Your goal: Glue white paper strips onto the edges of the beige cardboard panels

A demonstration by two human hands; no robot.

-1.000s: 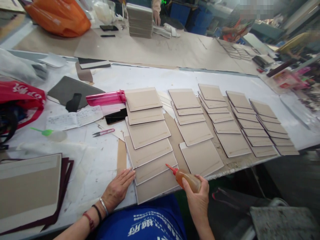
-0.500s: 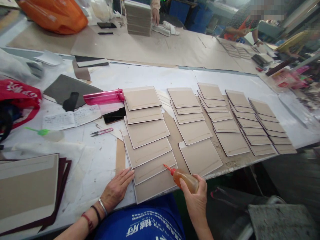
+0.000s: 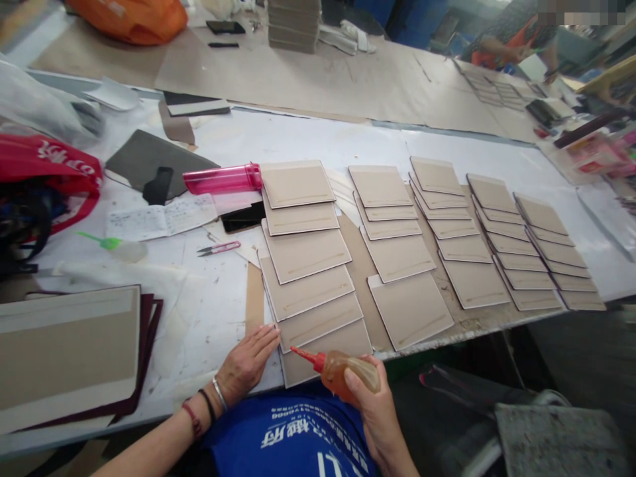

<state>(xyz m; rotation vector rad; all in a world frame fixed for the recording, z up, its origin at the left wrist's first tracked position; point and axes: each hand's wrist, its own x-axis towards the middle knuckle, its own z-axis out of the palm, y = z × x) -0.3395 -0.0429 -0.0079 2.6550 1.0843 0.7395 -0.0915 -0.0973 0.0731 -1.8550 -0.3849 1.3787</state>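
My right hand (image 3: 375,404) is wrapped round a squeeze bottle (image 3: 340,374) of amber liquid, tilted with its red nozzle pointing left. The nozzle tip is over the nearest beige board (image 3: 348,344) of the left column, by the lower edge of the board above it; whether it touches cannot be made out. My left hand (image 3: 248,364) lies flat with fingers stretched out, its fingertips at the left edge of these overlapping boards. Several boards in the column, such as this larger one (image 3: 311,255), bear a thin brownish line along the lower edge.
More columns of overlapping boards (image 3: 402,258) extend to the right. Dark-edged boards (image 3: 69,351) are stacked at the left. Thread snips (image 3: 221,248), a pink tube (image 3: 223,179), a phone (image 3: 243,217) and an open notebook (image 3: 161,218) lie beyond my left hand. Another person (image 3: 511,46) works across the table.
The bottle in my right hand has moved left and nearer to me, from the second-nearest board to the nearest one. My left hand stays at the boards' edge. The view has shifted slightly.
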